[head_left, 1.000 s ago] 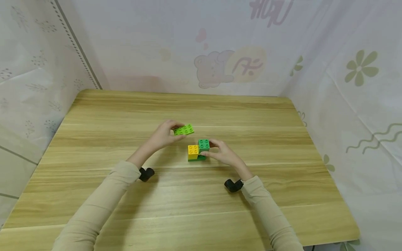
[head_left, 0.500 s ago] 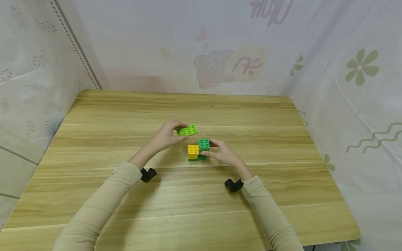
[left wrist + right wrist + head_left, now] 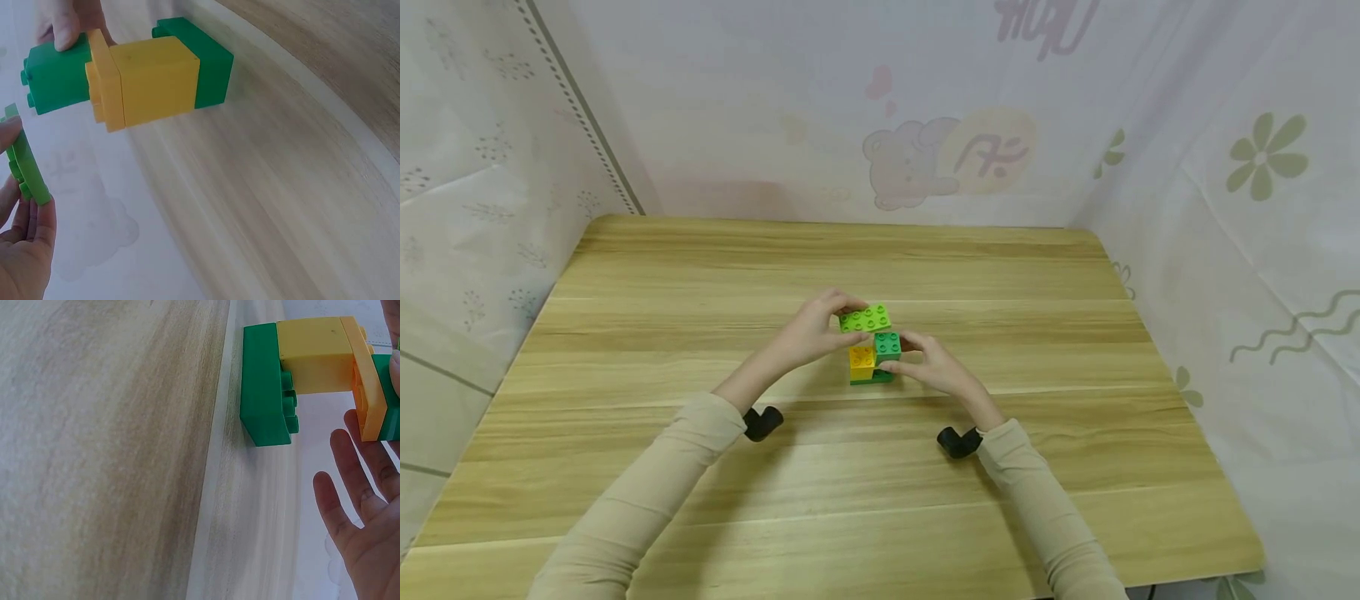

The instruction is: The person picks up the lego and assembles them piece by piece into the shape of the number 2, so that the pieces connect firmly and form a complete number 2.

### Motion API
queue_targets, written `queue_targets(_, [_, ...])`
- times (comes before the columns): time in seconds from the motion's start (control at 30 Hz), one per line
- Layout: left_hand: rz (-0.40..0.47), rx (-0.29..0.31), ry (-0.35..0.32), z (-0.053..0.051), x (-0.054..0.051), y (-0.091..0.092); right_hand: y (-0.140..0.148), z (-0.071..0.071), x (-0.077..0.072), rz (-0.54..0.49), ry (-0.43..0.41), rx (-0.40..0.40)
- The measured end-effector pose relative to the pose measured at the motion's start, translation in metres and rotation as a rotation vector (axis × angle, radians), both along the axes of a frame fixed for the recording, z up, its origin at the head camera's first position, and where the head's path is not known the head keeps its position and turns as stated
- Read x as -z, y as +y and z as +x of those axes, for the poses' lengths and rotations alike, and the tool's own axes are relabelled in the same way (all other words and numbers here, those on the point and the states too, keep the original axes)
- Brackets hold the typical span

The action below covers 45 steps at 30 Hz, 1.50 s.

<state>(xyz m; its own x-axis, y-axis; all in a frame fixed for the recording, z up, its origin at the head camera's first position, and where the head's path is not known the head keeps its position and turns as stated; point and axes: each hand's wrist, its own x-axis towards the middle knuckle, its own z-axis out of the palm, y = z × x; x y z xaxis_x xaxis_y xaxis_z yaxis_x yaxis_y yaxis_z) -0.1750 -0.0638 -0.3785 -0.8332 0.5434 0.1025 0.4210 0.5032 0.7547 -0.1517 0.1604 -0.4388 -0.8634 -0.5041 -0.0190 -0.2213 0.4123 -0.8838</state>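
My left hand [image 3: 811,335] pinches a lime-green flat toy brick [image 3: 867,318] by its left end, studs up. It is held above and just behind a small stack. At the bottom of that stack is a dark green brick [image 3: 212,62], topped by a yellow block [image 3: 159,81] at one end. A yellow-orange flat brick [image 3: 107,81] lies across the block and juts out past it. On the jutting side sits a green square brick [image 3: 887,345]. My right hand [image 3: 936,367] pinches this green brick between thumb and fingers, with other fingers spread in the right wrist view.
The stack stands on a wooden table [image 3: 850,500]. Patterned pale cloth [image 3: 737,108] hangs behind the table and on both sides. A black wrist-worn piece [image 3: 763,423] shows by the left wrist, and another black piece [image 3: 957,442] by the right.
My left hand has moved right with the lime-green flat brick, which is now close behind the top of the stack. The right hand and the stack have stayed in place.
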Motion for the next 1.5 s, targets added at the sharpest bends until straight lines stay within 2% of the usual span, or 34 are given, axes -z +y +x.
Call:
queue_targets(0.2, [-0.010,0.015,0.000,0.003,-0.001,0.003,-0.005,0.012,-0.027,0.012,-0.003,-0.004])
queue_targets(0.47, [-0.022,0.048,0.013,0.007,-0.003,0.006,-0.005,0.011,-0.027,0.016,-0.020,0.002])
queue_targets(1.03, [-0.022,0.078,0.017,0.011,-0.002,0.011,-0.005,0.011,-0.028,0.023,-0.026,-0.006])
queue_targets(1.5, [-0.070,0.074,0.004,0.012,-0.001,0.012,-0.005,0.011,-0.028,0.018,-0.030,-0.012])
